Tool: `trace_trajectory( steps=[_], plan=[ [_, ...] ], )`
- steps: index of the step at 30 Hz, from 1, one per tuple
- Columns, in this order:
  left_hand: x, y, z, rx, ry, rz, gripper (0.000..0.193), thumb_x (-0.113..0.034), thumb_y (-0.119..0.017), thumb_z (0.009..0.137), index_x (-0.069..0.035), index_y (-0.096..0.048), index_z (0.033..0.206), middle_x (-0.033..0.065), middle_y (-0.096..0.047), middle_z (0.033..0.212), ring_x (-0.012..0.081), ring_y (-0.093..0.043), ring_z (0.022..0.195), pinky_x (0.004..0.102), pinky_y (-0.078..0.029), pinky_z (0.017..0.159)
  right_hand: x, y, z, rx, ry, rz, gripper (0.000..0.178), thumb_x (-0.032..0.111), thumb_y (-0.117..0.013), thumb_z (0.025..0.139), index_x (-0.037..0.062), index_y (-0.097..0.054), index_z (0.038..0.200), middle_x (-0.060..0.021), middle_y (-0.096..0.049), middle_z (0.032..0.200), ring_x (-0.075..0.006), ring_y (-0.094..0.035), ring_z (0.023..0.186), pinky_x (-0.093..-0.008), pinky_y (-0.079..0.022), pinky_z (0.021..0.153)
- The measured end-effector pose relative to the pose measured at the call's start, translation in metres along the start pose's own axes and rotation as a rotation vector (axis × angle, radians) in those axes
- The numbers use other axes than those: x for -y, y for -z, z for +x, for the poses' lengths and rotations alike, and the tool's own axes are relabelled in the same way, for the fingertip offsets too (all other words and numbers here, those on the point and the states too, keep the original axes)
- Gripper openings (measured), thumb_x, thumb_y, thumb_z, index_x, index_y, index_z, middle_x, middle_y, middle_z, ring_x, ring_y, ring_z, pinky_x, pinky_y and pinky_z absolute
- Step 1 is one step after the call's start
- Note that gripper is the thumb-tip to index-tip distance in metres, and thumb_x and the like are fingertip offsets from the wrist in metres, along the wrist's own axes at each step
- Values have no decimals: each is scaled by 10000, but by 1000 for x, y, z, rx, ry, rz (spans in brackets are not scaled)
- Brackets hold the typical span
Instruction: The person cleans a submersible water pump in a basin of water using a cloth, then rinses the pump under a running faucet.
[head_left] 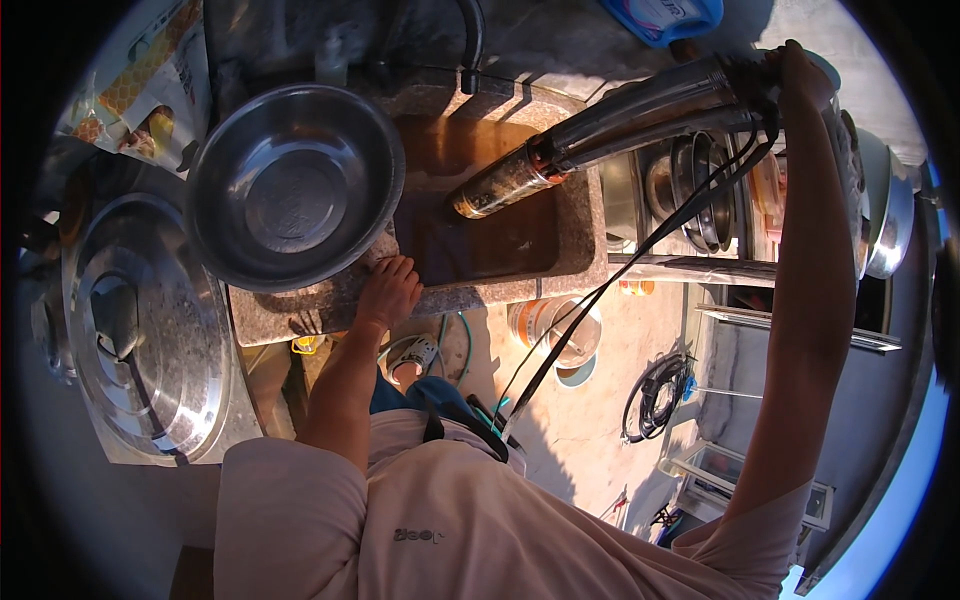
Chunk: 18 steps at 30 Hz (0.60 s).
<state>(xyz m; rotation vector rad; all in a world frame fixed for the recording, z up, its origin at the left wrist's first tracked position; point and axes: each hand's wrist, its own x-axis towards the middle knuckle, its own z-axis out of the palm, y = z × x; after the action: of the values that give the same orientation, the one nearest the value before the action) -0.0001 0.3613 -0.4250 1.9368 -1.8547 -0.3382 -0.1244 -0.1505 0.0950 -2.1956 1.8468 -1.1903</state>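
- The long metal cylinder (pixel 600 130), something like a submersible pump, lies in the upper middle of the frame. Its long axis goes from the upper right down to the lower left.
- Its lower end is rusty brown and hangs over the stone basin (pixel 585 225), which holds dark water. I cannot tell if the tip touches the water.
- My right hand (pixel 790 75) is at the upper right of the frame, with the grip clamped around the upper end of the cylinder. The fingers are partly hidden behind the metal, so the exact hold is hard to see.
- The black cable (pixel 640 250) runs from that upper end down toward the middle of the frame, crossing in front of the basin.
- My left hand (pixel 388 290) rests flat on the near rim of the basin, just left of the water. Its grip is apart and holds nothing. This hand is nearer to the rusty end, which lies to its upper right.
- The steel bowl (pixel 295 185) sits at the upper left, just beside the left hand, on the stone tabletop.
- A big steel lid (pixel 150 320) is at the left edge.
- More steel vessels (pixel 700 190) stand at the right, behind my right arm, partly cut off.
- A coil of dark hose (pixel 655 395) lies on the floor below, small and not clear.
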Motion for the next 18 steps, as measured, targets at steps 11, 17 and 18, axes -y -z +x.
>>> trace_trajectory(
  steps=[11,17,18],
  plan=[
    [2,-9,0,-44,-15,15,240,-252,-529,942,-37,-634,957,120,-559,1183,262,-474,1198,403,-330,1067,8,0,-10,64,59,-12,426,473,-539,810,130,-789,832,33,-751,826,-155,-683,902,-271,-469,913],
    [2,-11,0,-3,-2,1,230,-234,-540,937,-22,-625,960,141,-558,1210,280,-472,1213,420,-330,1073,13,4,-17,2,96,-111,412,473,-552,817,137,-788,851,37,-750,809,-134,-684,900,-261,-478,900],
    [2,-11,-2,-8,1,-5,229,-234,-539,938,-22,-623,958,142,-557,1207,280,-471,1213,421,-328,1073,13,2,-17,4,95,-110,412,473,-552,817,137,-788,851,37,-750,809,-134,-684,900,-261,-478,900]
  ],
)
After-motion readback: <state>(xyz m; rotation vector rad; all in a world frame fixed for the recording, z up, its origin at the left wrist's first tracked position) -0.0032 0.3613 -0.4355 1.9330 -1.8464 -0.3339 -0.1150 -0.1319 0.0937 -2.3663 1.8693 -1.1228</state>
